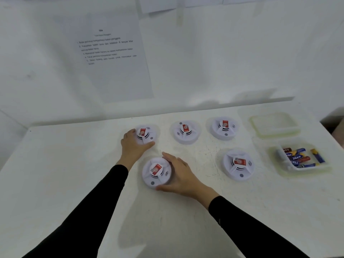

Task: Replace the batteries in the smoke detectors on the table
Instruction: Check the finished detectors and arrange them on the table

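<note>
Hands both grip: left hand [132, 144] curls round the far-left detector [147, 134] beyond its palm; right hand [183, 176] clasps the near detector [156, 173], left of its palm.

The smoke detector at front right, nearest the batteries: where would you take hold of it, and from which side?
The front-right detector lies flat on the table as a low disc, free all round, and its raised middle is small. So take its round outer rim from above, thumb and fingers on opposite edges. The right hand holds the near detector that way.
</note>
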Demonstrator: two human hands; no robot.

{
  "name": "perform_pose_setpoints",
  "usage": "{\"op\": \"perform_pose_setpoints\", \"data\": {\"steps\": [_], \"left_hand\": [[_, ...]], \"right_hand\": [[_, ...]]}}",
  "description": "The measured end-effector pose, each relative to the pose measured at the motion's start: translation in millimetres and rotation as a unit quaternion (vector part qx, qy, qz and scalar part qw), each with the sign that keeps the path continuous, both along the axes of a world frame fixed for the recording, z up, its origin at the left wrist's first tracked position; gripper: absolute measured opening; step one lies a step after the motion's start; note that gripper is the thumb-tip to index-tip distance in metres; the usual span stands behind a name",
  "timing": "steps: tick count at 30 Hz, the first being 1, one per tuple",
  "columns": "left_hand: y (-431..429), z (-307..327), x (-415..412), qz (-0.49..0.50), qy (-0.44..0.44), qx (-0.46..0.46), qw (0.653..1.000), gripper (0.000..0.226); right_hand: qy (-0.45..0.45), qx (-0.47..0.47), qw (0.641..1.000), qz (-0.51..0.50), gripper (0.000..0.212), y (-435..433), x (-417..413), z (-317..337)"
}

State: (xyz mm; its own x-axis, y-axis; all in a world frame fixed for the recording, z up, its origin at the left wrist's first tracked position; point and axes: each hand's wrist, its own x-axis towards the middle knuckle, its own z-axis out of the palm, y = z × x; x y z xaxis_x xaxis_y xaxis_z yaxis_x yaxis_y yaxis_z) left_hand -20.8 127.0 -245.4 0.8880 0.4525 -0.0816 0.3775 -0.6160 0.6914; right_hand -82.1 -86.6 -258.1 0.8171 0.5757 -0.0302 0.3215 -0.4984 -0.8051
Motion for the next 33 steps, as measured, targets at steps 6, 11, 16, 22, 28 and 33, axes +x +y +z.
{"op": "perform_pose_setpoints", "data": {"steps": [6, 11, 16, 22, 28, 33], "left_hand": [[-9, 0, -12, -0.006, -0.009, -0.021, 1.0, 0.1], [-40, 22, -18, 0.021, -0.105, -0.004, 0.994, 0.079], [-129, 29, -37, -0.122, -0.199, -0.098, 0.967, 0.045], [-227, 9, -64, -0.271, -0.034, -0.181, 0.945, 0.07], [-253, -18, -72, -0.275, -0.005, -0.121, 0.954, 0.123], [-261, -25, -78, -0.213, -0.087, -0.092, 0.969, 0.077]], "right_hand": [[0.006, -0.003, 1.0, 0.026, 0.107, -5, -1, 7], [0.0, 0.072, 0.997, -0.021, 0.08, -46, 1, 36], [-0.114, 0.136, 0.969, -0.171, 0.031, -133, 7, 40], [-0.026, 0.093, 0.975, -0.201, 0.042, -229, 11, 27], [0.086, 0.089, 0.988, -0.094, 0.075, -252, 16, 12], [0.051, 0.068, 0.994, -0.063, 0.086, -252, 28, 4]]}}
